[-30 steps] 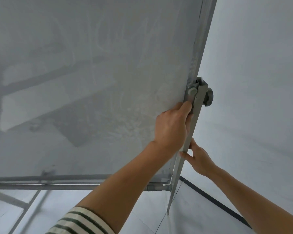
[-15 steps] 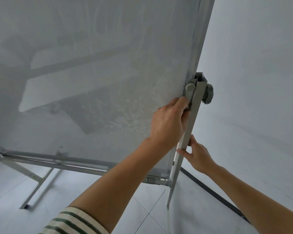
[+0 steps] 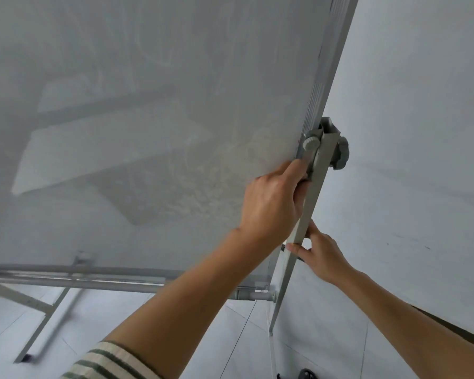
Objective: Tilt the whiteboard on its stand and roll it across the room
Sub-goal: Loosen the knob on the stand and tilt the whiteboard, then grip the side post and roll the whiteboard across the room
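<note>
- Head view: the whiteboard (image 3: 148, 119) is tipped over toward the camera and fills everything from 9 to 1 o'clock.
- Left hand (image 3: 271, 206) is wrapped around the board's right edge, just under the small knob (image 3: 311, 144).
- Right hand (image 3: 322, 255), around 4 o'clock, pinches the stand's post (image 3: 307, 209), thumb in front, fingers behind.
- Wall (image 3: 422, 132) sits close on the right, so it's pretty tight there.
- Crossbar (image 3: 93, 280) and a leg (image 3: 39, 332) at 7 o'clock, tiled floor (image 3: 230, 346) below.

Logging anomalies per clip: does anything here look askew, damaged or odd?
Only the whiteboard is tilted steeply on its stand upright, as intended. Left hand grips the board's edge, right hand the upright. No damage shows.
</note>
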Tool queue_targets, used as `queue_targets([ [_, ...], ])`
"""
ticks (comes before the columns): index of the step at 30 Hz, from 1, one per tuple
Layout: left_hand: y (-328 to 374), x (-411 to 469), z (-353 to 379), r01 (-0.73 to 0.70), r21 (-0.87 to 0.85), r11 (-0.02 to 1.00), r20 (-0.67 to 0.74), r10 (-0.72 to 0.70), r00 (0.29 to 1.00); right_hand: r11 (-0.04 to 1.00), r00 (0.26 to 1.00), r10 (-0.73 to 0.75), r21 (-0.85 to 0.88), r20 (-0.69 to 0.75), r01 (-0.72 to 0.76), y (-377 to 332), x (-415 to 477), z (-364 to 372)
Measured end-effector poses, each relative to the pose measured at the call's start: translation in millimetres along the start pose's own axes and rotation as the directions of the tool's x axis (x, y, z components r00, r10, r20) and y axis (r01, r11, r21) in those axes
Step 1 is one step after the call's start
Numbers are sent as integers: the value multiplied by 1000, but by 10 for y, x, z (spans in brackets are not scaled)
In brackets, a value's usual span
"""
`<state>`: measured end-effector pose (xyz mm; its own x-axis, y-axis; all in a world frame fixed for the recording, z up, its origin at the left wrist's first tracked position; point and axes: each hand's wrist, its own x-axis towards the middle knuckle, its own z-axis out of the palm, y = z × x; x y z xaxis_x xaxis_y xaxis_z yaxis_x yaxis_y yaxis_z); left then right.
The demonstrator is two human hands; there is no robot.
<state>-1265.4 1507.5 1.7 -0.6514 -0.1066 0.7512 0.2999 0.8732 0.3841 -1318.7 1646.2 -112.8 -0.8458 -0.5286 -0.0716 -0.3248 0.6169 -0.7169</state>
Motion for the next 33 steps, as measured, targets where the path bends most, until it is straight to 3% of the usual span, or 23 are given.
queue_targets([
  [10, 272, -654, -594, 119, 70, 990, -9, -119, 993, 992, 992, -125, 21, -1, 125, -105, -595, 433],
  [14, 413, -1005, -716, 199, 139, 970, 36, -206, 978, 948, 989, -36, -309, 146, 80, 177, -750, 617],
  [17, 387, -1541, -943, 375, 196, 906, 27, -387, 922, 878, 928, 106, -471, 358, 82, 457, -998, 844],
  [20, 342, -2267, -1297, 607, 245, 756, 7, -627, 779, 919, 846, 96, -374, 525, 127, 489, -1290, 1111],
  [24, 305, -3190, -1817, 861, 249, 444, -90, -874, 477, 944, 765, 4, -253, 644, 209, 153, -1503, 1489],
  [28, 241, -3915, -2272, 971, 155, 184, -212, -953, 215, 941, 705, -86, -176, 704, 290, -317, -1470, 1852],
  [33, -31, -4523, -2847, 999, 32, 44, -334, -941, 52, 928, 668, -158, -121, 727, 352, -1043, -1274, 2507],
])
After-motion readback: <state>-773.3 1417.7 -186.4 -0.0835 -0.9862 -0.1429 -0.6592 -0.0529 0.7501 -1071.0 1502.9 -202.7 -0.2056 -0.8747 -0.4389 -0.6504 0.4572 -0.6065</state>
